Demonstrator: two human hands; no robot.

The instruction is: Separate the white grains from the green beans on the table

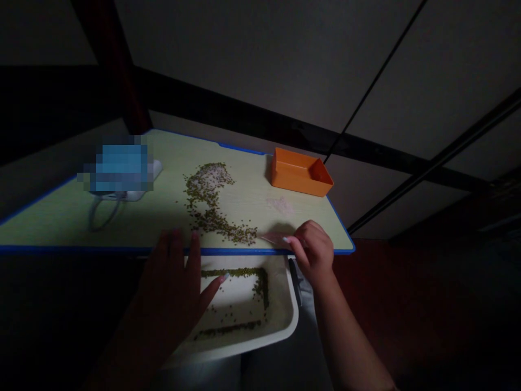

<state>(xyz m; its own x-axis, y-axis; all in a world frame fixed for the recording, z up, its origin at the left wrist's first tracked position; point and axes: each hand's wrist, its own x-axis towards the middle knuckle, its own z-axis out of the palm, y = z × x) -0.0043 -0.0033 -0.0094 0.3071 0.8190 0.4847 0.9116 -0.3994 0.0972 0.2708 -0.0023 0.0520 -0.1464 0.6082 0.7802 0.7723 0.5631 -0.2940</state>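
Green beans [217, 220], which look like mung beans, lie in a curved spread on the pale tabletop, with whitish grains among them at the far end. My right hand [314, 250] is closed on a thin, flat, see-through piece [274, 239]; its tip is beside the near right end of the beans. My left hand [175, 282] holds nothing, its fingers apart at the table's front edge and its thumb over a white basin [291, 320]. More green beans line the inner sides of the basin, which stands low in front of the table. Shadow darkens my left hand.
An orange open box [301, 182] stands at the table's back right corner, with a small patch of pale pinkish grains [280, 205] before it. At the left is a blurred-out blue and white object [122, 171] with a cable. Blue trim [244, 251] edges the table.
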